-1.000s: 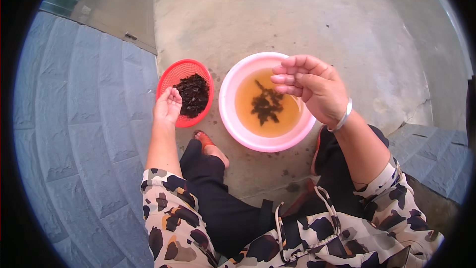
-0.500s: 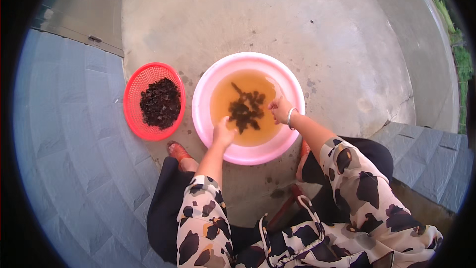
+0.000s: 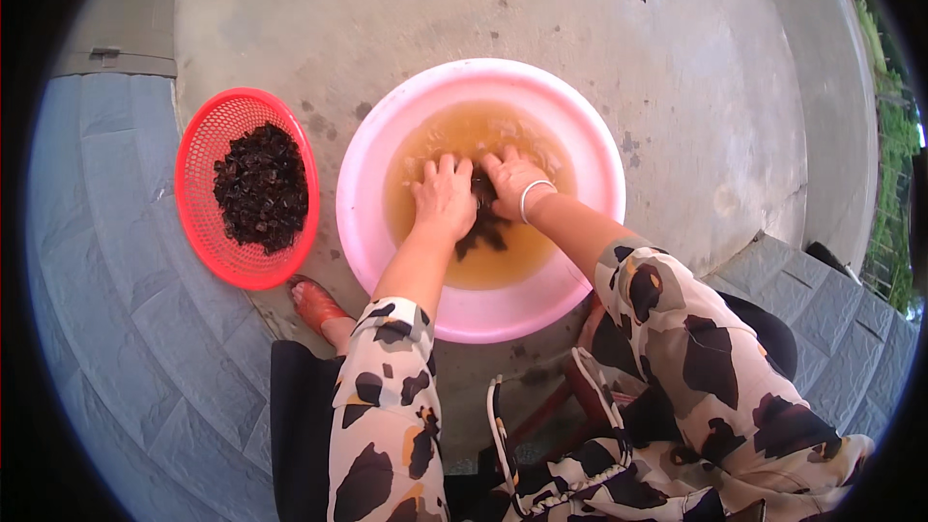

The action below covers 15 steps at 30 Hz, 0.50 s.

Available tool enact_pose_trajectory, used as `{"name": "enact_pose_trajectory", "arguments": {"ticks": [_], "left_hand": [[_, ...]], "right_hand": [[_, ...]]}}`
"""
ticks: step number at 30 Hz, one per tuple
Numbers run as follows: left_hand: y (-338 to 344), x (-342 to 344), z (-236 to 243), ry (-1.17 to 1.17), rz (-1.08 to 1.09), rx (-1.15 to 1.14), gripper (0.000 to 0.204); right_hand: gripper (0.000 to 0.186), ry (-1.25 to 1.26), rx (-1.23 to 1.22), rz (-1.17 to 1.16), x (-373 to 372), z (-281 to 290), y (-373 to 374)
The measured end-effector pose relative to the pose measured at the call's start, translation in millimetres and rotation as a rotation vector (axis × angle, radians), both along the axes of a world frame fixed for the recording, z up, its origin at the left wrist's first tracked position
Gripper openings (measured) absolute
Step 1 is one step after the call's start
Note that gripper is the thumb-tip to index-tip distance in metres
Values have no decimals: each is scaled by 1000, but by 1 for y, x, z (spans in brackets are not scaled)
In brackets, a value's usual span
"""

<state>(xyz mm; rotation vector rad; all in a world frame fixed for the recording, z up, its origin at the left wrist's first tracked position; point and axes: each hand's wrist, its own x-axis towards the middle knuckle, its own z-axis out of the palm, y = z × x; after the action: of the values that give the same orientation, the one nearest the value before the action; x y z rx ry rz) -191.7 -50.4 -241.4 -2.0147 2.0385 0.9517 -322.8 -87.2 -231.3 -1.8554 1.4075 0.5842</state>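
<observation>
While both hands reach down into a wide pink basin (image 3: 360, 232), a clump of dark, wet-looking pieces (image 3: 480, 237) lies in its brownish water (image 3: 416, 246), showing between and below them. The left hand (image 3: 447, 198), back upward, has its fingers spread apart at the clump's left side. The right hand (image 3: 512, 182), with a pale bangle (image 3: 523, 201) at its wrist, leans in from the other side; its visible fingers point forward, but whether they close on anything cannot be told. Ripples and glints mark the water around the fingertips. Left of the basin, apart from it, a red perforated basket (image 3: 196, 198) holds a heap of similar dark pieces (image 3: 261, 188).
</observation>
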Motion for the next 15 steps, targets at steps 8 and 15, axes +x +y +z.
{"name": "enact_pose_trajectory", "arguments": {"ticks": [8,15], "left_hand": [[92,-28,-11,5,248,-18,31],[120,-41,-32,438,854,213,15]], "right_hand": [[51,-126,-33,124,2,-16,79],[28,-335,116,-395,-9,-25,124]]}}
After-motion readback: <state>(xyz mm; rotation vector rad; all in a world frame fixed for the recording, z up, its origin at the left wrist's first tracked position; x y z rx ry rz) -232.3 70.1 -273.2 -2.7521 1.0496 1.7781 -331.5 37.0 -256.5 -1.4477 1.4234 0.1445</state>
